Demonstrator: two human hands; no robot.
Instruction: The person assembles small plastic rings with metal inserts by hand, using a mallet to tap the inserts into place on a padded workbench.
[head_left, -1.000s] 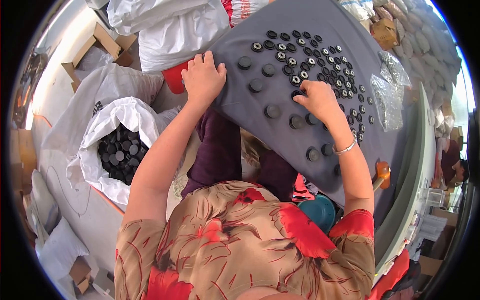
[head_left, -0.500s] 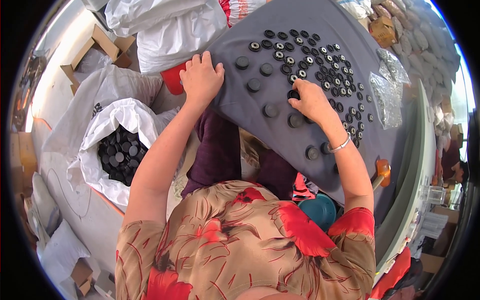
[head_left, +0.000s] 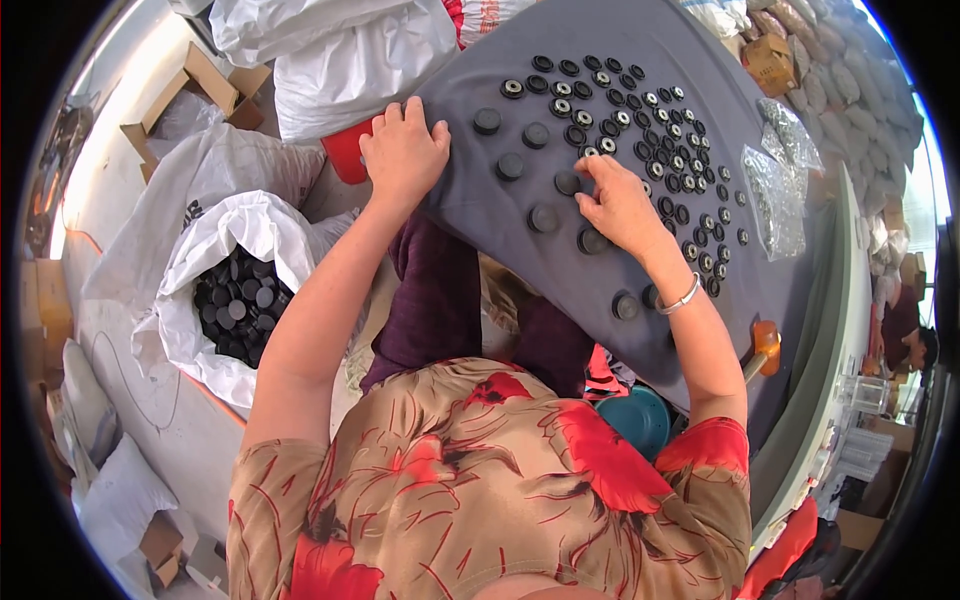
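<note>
The right hand (head_left: 618,205) presses curled fingertips down on a black round cap (head_left: 567,183) on a sloping grey board (head_left: 700,330), with loose caps around it and a dense patch of ringed ones further up the board (head_left: 640,110). The grip looks like a light pinch on that one cap, though the fingers hide the contact and it cannot be told for sure. The left hand (head_left: 403,152) lies flat and open on the board's near-left edge, holding nothing and steadying the surface. Beside the person's left arm, a white sack (head_left: 190,300) stands open, full of similar dark caps (head_left: 232,305). Clear bags of small metal parts (head_left: 775,190) lie on the board's far right side. The work appears to be at the sorting or placing stage, one cap at a time. A next move would likely call for a clean lift or slide of that cap without disturbing its neighbours, while the left hand stops the board from shifting.
</note>
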